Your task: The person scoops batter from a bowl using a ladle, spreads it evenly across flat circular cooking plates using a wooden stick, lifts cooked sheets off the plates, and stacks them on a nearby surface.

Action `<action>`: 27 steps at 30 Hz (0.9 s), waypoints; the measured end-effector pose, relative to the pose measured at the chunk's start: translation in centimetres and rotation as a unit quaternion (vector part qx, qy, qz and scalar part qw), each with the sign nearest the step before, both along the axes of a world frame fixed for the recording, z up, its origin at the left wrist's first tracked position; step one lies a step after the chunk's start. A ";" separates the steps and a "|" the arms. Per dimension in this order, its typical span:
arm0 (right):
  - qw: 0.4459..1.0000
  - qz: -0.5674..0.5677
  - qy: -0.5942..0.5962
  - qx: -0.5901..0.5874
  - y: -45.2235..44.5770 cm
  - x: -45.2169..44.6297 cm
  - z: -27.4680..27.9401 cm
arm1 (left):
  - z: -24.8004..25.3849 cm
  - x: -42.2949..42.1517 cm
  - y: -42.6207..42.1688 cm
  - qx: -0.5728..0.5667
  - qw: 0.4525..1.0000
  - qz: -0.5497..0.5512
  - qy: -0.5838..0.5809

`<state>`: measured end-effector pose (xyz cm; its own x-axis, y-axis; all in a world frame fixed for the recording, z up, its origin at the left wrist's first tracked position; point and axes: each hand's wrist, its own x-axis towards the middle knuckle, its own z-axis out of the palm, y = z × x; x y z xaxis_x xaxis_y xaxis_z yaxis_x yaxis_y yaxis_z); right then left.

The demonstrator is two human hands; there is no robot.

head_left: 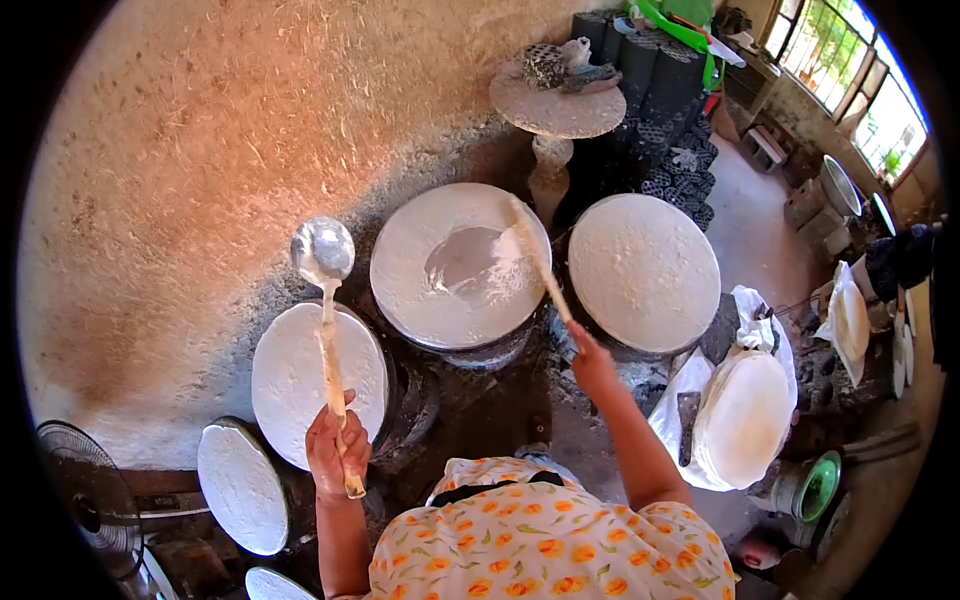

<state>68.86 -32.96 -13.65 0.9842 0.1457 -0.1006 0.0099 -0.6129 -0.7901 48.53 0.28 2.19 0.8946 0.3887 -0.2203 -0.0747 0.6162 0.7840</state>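
Note:
My left hand (337,448) is closed around the wooden handle of a metal ladle (324,250), which is held up over the left round white-coated griddle (300,375). White residue coats its bowl and upper handle. With my right hand (594,362) I grip a wooden-handled brush-like tool (548,272); motion blurs its far end. That end is over the right part of the middle griddle (420,215), where a greyish patch (465,258) lies inside the white coating. Whether the tool touches the surface, I cannot tell.
A third white-coated griddle (645,270) stands at the right, and another (243,490) at lower left. Thin round sheets (742,420) lie stacked on white plastic. Behind are a pedestal (555,100) and dark perforated cylinders (650,75). A fan (90,500) stands far left.

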 end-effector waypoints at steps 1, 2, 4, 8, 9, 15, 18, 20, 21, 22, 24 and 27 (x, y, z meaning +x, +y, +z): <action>0.999 0.032 -0.013 -0.004 0.3 -1.0 -1.2 | -0.3 0.0 0.0 0.004 1.000 0.003 0.011; 0.998 0.065 -0.024 -0.008 0.7 -1.9 -1.9 | -0.4 0.1 0.0 0.003 1.000 0.002 0.011; 0.997 0.076 -0.012 -0.006 1.9 -3.8 0.0 | -0.9 0.4 -0.2 0.008 1.000 -0.001 0.010; 0.979 0.160 -0.040 -0.119 2.4 -3.3 1.4 | -1.2 0.7 -0.5 0.005 1.000 0.001 0.019; 0.988 0.121 -0.050 -0.082 2.3 -1.9 2.0 | -1.2 0.8 -0.5 0.006 1.000 -0.002 0.022; 0.994 0.079 -0.071 0.035 1.9 2.6 -1.5 | -1.3 0.9 -0.4 0.003 0.999 -0.009 0.031; 0.987 0.133 0.068 -0.064 1.9 -2.1 4.5 | -1.4 1.0 -0.3 -0.006 0.999 -0.012 0.036; 0.973 0.168 0.100 -0.124 1.0 -4.0 4.4 | -1.3 1.2 -0.4 -0.011 0.999 -0.012 0.041; 0.984 0.144 0.046 -0.095 -0.1 -4.6 2.6 | -1.2 1.2 -0.5 -0.005 0.999 -0.016 0.041; 0.991 0.120 -0.009 -0.065 -0.7 -5.1 1.1 | -1.1 1.3 -0.5 0.002 0.999 -0.019 0.041; 0.995 0.089 -0.037 -0.020 -0.6 -5.8 -1.9 | -1.3 1.4 -0.5 0.000 0.999 -0.018 0.042; 0.993 0.106 -0.042 0.036 1.0 -7.8 -2.3 | -1.5 1.4 -0.2 -0.006 0.999 -0.030 0.040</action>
<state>61.06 -31.96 -16.00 0.9349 0.3549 -0.0008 0.2012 -0.5318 -0.8226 49.91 0.08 0.72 0.8956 0.3318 -0.2965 0.0253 0.6273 0.7783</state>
